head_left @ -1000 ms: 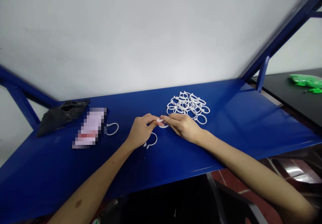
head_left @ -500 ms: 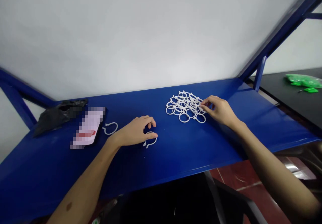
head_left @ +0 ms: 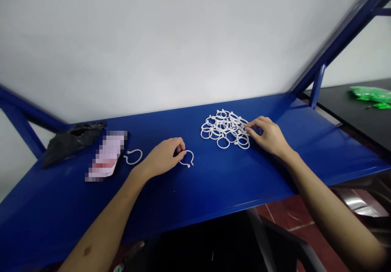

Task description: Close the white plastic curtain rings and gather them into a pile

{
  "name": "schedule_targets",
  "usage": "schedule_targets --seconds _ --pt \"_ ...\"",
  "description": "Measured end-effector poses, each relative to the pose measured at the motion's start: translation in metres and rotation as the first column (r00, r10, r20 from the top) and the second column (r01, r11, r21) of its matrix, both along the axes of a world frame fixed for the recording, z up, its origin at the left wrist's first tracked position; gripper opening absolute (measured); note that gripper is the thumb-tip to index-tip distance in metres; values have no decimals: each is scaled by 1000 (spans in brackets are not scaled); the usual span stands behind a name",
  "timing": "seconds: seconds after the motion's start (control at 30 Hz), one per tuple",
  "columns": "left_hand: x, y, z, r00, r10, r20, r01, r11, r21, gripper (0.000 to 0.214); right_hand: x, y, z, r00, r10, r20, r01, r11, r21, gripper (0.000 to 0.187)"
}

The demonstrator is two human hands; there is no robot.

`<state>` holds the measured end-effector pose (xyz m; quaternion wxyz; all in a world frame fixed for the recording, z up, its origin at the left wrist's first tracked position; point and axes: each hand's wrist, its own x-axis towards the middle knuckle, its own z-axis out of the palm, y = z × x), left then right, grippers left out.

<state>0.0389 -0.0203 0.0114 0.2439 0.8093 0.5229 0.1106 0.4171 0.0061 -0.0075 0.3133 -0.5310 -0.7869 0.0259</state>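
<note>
My left hand is closed, with thumb and fingertips pinching a white plastic ring. This ring is open, its gap facing the lower right. My right hand is at the right edge of a pile of white plastic rings. Its thumb and index finger are pinched on a ring at that edge, partly hidden by the fingertips. Many rings in the pile overlap, and small knobs show on them. Another open white ring lies on the blue table left of my left hand.
A phone-like slab, partly pixelated, lies on the blue table at left, beside a black plastic bag. Blue slanted frame bars rise at both sides. A green bag sits on a black table at right.
My left hand has closed on the open ring and turned it, so its gap moved from lower left to lower right. My right hand has shifted slightly right; rings at the pile's edge moved a little.
</note>
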Motion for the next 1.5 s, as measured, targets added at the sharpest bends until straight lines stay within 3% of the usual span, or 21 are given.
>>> schedule_targets --seconds 0.17,0.33,0.53,0.73,0.97,1.2,1.5 --pt "-2 -3 5 987 -160 3 158 978 140 38 0 0 -2 999 -33 6 32 999 35 18" --pt "9 -7 7 950 -303 -72 310 942 130 27 -3 0 0 997 -63 -42 66 996 64 21" --pt "15 -4 -5 972 -226 -64 234 954 189 16 -6 -4 2 984 -108 -142 110 994 7 28" --pt "19 -7 -2 995 -71 -69 84 976 203 14 -9 -9 5 974 -178 -137 175 984 -36 31" --pt "19 -5 -7 996 -75 -51 85 971 224 16 -4 -10 -1 996 31 84 -28 999 -37 20" --pt "18 -6 -8 994 -98 -46 106 967 231 14 -9 -11 0 990 77 119 -70 996 -63 14" --pt "19 -5 -9 993 -100 -55 110 964 243 13 -17 -21 8 995 -1 95 16 987 -157 16"
